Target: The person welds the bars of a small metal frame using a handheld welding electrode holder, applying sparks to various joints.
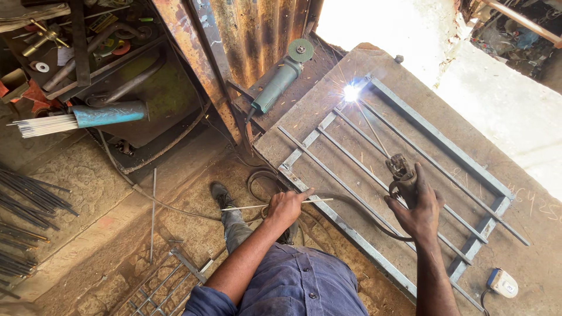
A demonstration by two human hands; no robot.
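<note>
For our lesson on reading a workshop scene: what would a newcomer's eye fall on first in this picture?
First, the bright welding arc sparking at the far corner of the metal grille frame on the workbench. Next, the right hand gripping the electrode holder, while the left hand holds a spare welding rod. A green angle grinder lies at the bench's upper left.

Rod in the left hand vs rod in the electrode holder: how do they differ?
The left hand pinches its spare rod bare, roughly level above the floor; the right hand holds the working rod only through the electrode holder. The spare rod is unlit and touches no metal; the working rod's tip burns in a bright arc at the frame corner. Both are thin, straight and pale.
</note>
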